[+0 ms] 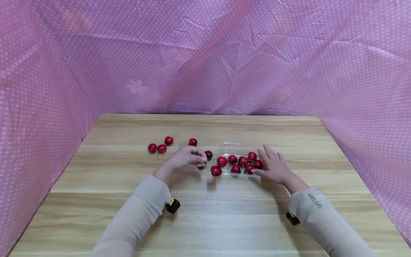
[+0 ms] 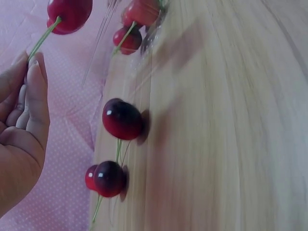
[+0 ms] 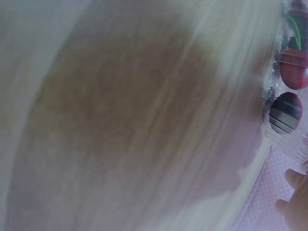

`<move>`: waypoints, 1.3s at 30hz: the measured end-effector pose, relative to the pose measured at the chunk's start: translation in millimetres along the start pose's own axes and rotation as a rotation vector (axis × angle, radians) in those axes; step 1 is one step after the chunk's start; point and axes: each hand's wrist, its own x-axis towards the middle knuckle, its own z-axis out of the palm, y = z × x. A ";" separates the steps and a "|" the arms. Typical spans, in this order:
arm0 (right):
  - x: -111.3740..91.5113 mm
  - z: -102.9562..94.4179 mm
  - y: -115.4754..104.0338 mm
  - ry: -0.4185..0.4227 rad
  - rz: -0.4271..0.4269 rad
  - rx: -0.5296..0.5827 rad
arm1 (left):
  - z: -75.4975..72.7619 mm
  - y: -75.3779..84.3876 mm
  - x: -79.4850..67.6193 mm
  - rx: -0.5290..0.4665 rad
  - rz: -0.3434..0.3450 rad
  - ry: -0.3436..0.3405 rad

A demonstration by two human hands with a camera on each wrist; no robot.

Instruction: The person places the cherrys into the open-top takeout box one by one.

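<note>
My left hand (image 1: 189,157) pinches a green stem between thumb and fingertips. From that stem hang two red cherries (image 2: 70,15), held up at the left end of a clear plastic box (image 1: 232,142). Several more cherries (image 1: 243,161) with stems lie inside the box. At its right end my right hand (image 1: 274,167) spreads its fingers, the fingertips along the wall and the thumb by the front edge. Only a few fingers of this hand show in the right wrist view, below the box's corner. A dark cherry (image 1: 208,154) lies just beyond my left fingers.
Loose cherries (image 1: 162,149) lie on the wooden table (image 1: 205,221) to the left of the box, and another cherry (image 1: 192,142) sits behind my left hand. Pink dotted cloth (image 1: 205,71) hangs around the table's back and sides.
</note>
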 end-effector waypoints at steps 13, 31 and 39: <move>-2.8 0.8 -0.7 -0.003 0.003 0.017 | 26.7 2.0 23.8 -0.059 0.007 0.065; -3.8 2.2 -1.7 -0.001 0.000 0.020 | 65.2 1.4 55.7 -0.160 -0.032 0.160; -4.8 3.0 -0.1 0.002 -0.004 0.014 | 77.2 4.5 66.6 -0.167 -0.064 0.202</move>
